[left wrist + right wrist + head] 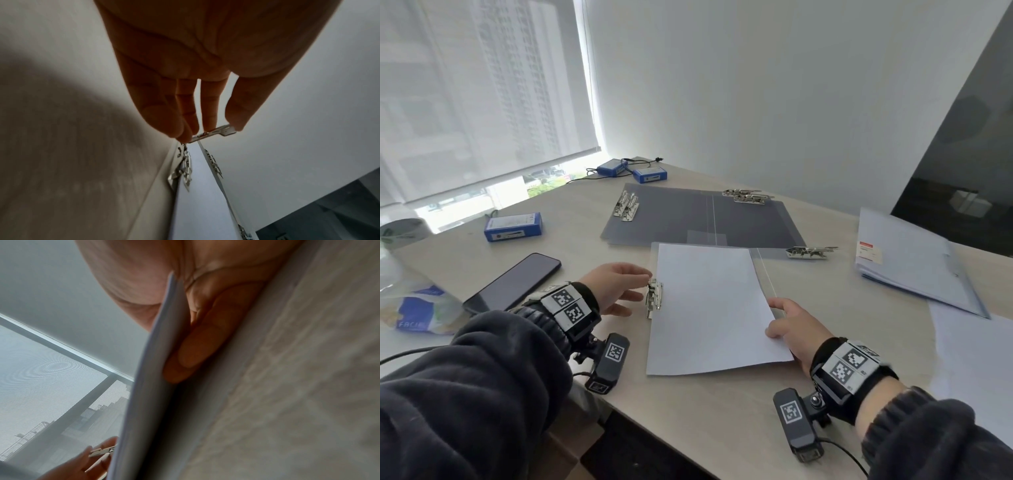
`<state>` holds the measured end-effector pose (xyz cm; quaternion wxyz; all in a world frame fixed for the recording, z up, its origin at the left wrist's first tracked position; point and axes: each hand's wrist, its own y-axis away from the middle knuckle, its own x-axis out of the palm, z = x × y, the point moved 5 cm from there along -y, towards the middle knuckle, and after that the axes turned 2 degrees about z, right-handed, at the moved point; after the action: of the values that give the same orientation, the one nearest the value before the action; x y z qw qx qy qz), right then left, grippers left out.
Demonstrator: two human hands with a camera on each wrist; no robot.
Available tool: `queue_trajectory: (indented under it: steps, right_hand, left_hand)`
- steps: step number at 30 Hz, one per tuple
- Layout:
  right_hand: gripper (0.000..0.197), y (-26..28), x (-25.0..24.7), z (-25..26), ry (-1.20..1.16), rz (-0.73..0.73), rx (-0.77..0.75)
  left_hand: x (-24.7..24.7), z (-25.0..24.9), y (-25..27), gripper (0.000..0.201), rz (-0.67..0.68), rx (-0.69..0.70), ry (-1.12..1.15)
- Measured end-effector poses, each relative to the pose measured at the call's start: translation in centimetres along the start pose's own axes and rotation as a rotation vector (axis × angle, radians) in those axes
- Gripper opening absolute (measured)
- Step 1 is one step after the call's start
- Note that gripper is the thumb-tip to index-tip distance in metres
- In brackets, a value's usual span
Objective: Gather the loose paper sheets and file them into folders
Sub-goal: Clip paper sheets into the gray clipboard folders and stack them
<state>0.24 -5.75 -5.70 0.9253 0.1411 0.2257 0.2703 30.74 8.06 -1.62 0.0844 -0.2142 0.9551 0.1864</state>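
A white paper sheet (712,308) lies on the left half of an open grey folder (770,255) near the table's front edge. My left hand (645,286) pinches the raised lever of the folder's metal clip (654,298) at the sheet's left edge. In the left wrist view, thumb and fingers of the left hand (211,132) close on that clip lever (224,130). My right hand (777,317) holds the sheet's right edge, thumb on top. The right wrist view shows fingers (195,350) under the lifted sheet (152,378).
A second open grey folder (705,219) with metal clips lies behind. A stack of folders (914,263) and loose sheets (976,359) sit at the right. A phone (513,282), blue boxes (513,226) and a tissue pack (417,311) occupy the left.
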Motion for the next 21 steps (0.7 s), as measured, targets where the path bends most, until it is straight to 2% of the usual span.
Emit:
queue_trajectory:
  steps: [3, 5, 7, 10, 14, 17, 21]
  right_hand:
    - [0.068, 0.2, 0.1, 0.1, -0.001, 0.003, -0.007]
    - [0.064, 0.3, 0.2, 0.2, -0.003, 0.002, -0.011]
    - [0.061, 0.3, 0.2, 0.2, -0.002, 0.004, -0.010]
    - [0.070, 0.5, 0.3, 0.4, -0.005, 0.003, -0.006]
    - [0.078, 0.5, 0.4, 0.6, -0.007, 0.012, 0.002]
    - [0.072, 0.5, 0.3, 0.6, -0.005, 0.018, 0.003]
    - [0.075, 0.8, 0.3, 0.7, -0.010, 0.015, -0.004]
  left_hand:
    - [0.0, 0.5, 0.0, 0.026, 0.068, -0.107, -0.056]
    - [-0.1, 0.7, -0.2, 0.034, 0.109, -0.159, -0.123]
    - [-0.2, 0.6, -0.5, 0.041, 0.137, -0.193, -0.194]
    - [0.2, 0.0, -0.8, 0.049, 0.165, -0.213, -0.325]
    - [0.7, -0.3, -1.6, 0.054, 0.167, -0.248, -0.430]
    - [1.1, -0.3, -1.8, 0.059, 0.142, -0.270, -0.445]
    - [1.7, -0.6, -1.6, 0.063, 0.080, -0.213, -0.564]
